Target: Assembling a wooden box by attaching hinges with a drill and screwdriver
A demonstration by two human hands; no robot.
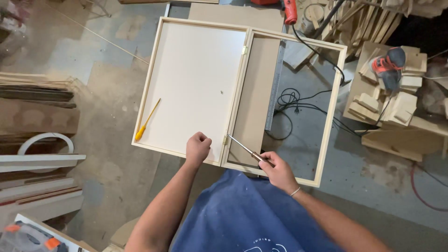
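Note:
My right hand [277,169] grips a screwdriver [243,147] with a brown handle, its metal tip at a small brass hinge [225,139] near the front edge. The hinge joins a shallow white-bottomed wooden box [196,74] to an open wooden frame [332,109] lying beside it. My left hand [198,146] is closed in a fist and rests on the white panel just left of that hinge. A second brass hinge [244,50] sits at the far end of the joint. A yellow-handled screwdriver [146,121] lies on the white panel at the left.
A metal ruler [275,86] and a board lie inside the frame, over black cables [298,102] on the concrete floor. An orange sander [388,65] sits on wood offcuts at the right. A red power tool [290,10] lies at the top. Boards are stacked at the left.

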